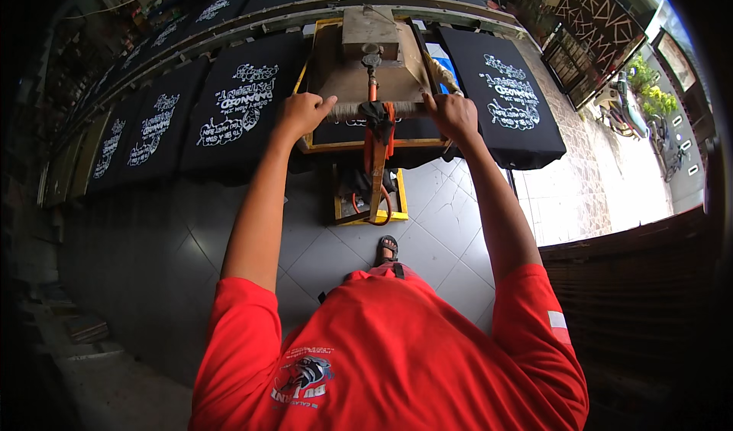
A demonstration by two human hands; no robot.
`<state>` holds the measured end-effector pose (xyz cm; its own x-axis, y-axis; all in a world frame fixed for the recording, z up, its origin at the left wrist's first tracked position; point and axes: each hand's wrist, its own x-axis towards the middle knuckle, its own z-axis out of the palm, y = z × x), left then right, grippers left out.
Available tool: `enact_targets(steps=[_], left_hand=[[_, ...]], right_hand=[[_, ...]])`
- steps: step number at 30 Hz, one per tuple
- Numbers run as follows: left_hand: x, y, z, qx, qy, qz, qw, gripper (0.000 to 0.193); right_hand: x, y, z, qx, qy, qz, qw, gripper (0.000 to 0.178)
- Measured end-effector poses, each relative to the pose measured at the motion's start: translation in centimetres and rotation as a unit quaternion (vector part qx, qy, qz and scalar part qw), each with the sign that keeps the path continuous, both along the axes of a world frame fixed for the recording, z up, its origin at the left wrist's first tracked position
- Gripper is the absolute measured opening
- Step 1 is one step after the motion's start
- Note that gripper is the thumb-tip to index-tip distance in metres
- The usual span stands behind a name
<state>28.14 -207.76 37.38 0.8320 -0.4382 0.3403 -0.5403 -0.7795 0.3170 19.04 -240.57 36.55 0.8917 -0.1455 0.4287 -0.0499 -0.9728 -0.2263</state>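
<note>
Both my arms reach forward to a wrapped crossbar handle (346,112) on a boxy metal hood (397,80) with a yellow frame, which looks like a flash dryer. My left hand (304,116) closes round the handle's left end, thumb lying along the bar. At the right end my right hand (456,116) grips the same bar. A valve with a round gauge-like top (371,55) and an orange hose (372,91) sit at the handle's middle. Black cloth is tied there. Part of a white-printed black shirt shows under the hood.
Black shirts with white prints lie on boards to the left (246,99) and right (500,87). A metal rail (252,26) runs behind them, with more shirts beyond. Below the hood stands a yellow-framed base (402,198) on grey floor tiles (435,240). My sandalled foot (388,248) is near it.
</note>
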Motion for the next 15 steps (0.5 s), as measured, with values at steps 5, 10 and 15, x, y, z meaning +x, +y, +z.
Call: enact_targets(steps=[5, 10, 15], left_hand=[[-0.8, 0.2, 0.1, 0.028, 0.016, 0.015, 0.999, 0.061], [-1.7, -0.8, 0.3, 0.02, 0.007, -0.001, 1.0, 0.061], [-2.8, -0.2, 0.5, 0.0, 0.001, -0.015, 1.0, 0.059]], right_hand=[[-1.1, 0.3, 0.7, -0.005, 0.02, -0.011, 1.0, 0.059], [-2.6, -0.4, 1.5, -0.018, 0.017, -0.004, 1.0, 0.058], [-3.7, 0.0, 1.5, -0.028, 0.015, -0.003, 0.999, 0.058]])
